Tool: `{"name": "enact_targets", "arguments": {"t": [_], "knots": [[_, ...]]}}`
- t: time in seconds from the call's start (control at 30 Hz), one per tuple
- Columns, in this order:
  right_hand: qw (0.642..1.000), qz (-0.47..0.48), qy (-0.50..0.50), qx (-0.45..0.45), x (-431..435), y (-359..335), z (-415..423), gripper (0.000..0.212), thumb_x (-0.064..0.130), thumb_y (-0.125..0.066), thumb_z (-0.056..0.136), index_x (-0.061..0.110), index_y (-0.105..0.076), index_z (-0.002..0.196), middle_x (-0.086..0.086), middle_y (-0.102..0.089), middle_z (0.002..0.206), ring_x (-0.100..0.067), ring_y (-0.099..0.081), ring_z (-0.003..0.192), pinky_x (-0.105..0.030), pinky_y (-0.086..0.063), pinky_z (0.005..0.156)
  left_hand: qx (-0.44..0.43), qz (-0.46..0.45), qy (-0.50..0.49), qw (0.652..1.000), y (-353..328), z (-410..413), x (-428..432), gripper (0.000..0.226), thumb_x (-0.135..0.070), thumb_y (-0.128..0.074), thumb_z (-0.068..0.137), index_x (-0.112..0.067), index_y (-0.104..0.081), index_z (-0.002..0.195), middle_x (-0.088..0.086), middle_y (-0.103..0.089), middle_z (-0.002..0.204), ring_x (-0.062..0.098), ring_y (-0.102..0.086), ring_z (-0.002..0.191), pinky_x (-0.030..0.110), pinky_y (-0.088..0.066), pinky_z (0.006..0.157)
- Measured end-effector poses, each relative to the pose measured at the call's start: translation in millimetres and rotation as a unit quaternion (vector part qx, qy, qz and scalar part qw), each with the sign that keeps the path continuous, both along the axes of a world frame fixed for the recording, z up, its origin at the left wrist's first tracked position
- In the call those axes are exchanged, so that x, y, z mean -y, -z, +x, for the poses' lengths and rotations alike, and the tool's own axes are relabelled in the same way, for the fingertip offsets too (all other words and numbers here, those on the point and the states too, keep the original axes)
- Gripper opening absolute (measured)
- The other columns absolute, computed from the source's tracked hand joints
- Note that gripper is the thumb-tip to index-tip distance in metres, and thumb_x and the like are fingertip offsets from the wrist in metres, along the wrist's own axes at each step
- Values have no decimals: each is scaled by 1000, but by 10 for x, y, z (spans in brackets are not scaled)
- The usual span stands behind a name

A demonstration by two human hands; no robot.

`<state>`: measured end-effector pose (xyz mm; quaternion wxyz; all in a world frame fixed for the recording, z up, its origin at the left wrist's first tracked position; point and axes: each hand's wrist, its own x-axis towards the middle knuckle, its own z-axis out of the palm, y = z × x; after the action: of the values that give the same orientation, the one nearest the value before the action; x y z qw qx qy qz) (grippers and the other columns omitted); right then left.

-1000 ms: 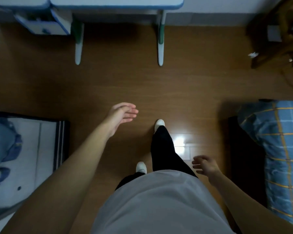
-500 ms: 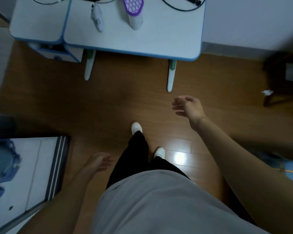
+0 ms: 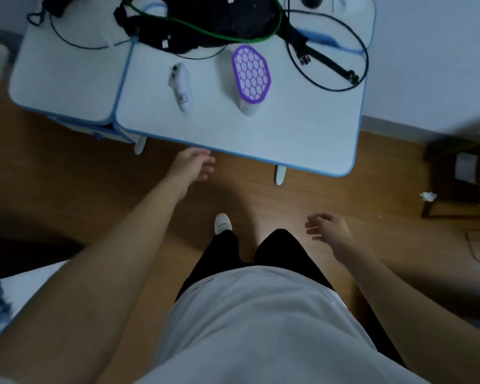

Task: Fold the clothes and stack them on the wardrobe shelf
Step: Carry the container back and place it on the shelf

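No text, label or number is legible.

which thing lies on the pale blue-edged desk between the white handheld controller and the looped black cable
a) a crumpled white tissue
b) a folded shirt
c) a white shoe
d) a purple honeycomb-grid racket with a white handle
d: the purple honeycomb-grid racket with a white handle lies flat on the pale blue-edged desk, right of the white handheld controller and left of the looped black cable.

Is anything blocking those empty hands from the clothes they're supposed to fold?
That can't be judged: no loose clothes or wardrobe shelf are visible. Both the left hand and right hand hang empty over the wooden floor, near the table.
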<state>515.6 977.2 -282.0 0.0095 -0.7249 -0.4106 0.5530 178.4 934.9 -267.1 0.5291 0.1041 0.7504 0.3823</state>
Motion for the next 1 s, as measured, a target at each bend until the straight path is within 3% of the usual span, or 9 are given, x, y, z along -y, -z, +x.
{"name": "enact_targets", "arguments": {"t": [0.2, 0.27, 0.33, 0.47, 0.6, 0.7, 0.77, 0.87, 1.0], "knots": [[999, 27, -31, -30, -584, -116, -603, 18, 5, -51, 94, 11, -68, 88, -11, -72, 87, -16, -64, 67, -23, -49, 58, -143, 88, 78, 983, -186, -464, -1615, 45, -18, -51, 96, -20, -47, 141, -3, -50, 138, 12, -55, 107, 31, -54, 86], [997, 35, -46, -52, -840, -170, -855, 19, 4, -53, 91, 15, -67, 85, -11, -71, 88, -15, -64, 68, -22, -49, 59, -179, 88, 122, 972, -191, -546, -2017, 55, -21, -50, 96, -20, -36, 149, -1, -40, 152, 17, -47, 130, 34, -43, 106], [993, 58, -69, -78, -1102, -231, -1085, 16, 4, -55, 90, 16, -66, 89, -12, -72, 94, -17, -65, 72, -26, -51, 64, -201, 83, 172, 961, -150, -578, -2334, 59, -23, -49, 98, -20, -28, 153, 2, -31, 159, 17, -33, 143, 29, -29, 113], [981, 119, -125, -90, -1592, -331, -1457, 29, 13, -60, 91, 15, -58, 120, -9, -68, 115, -23, -68, 91, -39, -56, 82, -230, 65, 249, 938, -75, -509, -2609, 46, -19, -44, 101, -13, -43, 147, 6, -44, 150, 20, -42, 136, 16, -30, 95], [969, 109, -201, -93, -1979, -323, -1747, 69, 31, -72, 88, 19, -35, 145, -4, -49, 138, -21, -61, 107, -28, -50, 78, -267, 41, 220, 937, -8, -347, -2478, 40, -17, -45, 102, -12, -48, 142, 6, -43, 148, 19, -45, 133, 21, -36, 98], [953, 108, -261, -110, -2135, -249, -1888, 92, 32, -81, 79, 16, -24, 149, -7, -42, 145, -25, -52, 126, -37, -52, 96, -254, 31, 166, 952, 43, -172, -2277, 40, -15, -48, 101, -13, -49, 141, 7, -46, 144, 18, -47, 130, 21, -39, 100], [935, 115, -325, -80, -2190, -172, -1925, 103, 36, -85, 73, 18, -19, 151, -7, -37, 148, -26, -46, 131, -44, -49, 103, -225, 17, 138, 965, 88, -45, -2144, 37, -13, -48, 101, -12, -53, 138, 8, -53, 139, 21, -52, 125, 30, -45, 104], [879, 149, -452, 1, -2224, -34, -1860, 109, 46, -85, 68, 24, -17, 150, -5, -33, 149, -29, -45, 129, -47, -50, 99, -155, -14, 94, 983, 166, 149, -1971, 31, -15, -48, 102, -8, -59, 130, 14, -62, 127, 28, -61, 114, 47, -53, 97], [828, 183, -530, -4, -2310, 44, -1742, 105, 49, -85, 64, 26, -24, 145, -4, -45, 137, -27, -55, 117, -38, -51, 85, -100, -29, 9, 995, 227, 287, -1817, 21, -21, -52, 102, -16, -61, 120, 7, -64, 116, 25, -64, 107, 41, -59, 89]]}}
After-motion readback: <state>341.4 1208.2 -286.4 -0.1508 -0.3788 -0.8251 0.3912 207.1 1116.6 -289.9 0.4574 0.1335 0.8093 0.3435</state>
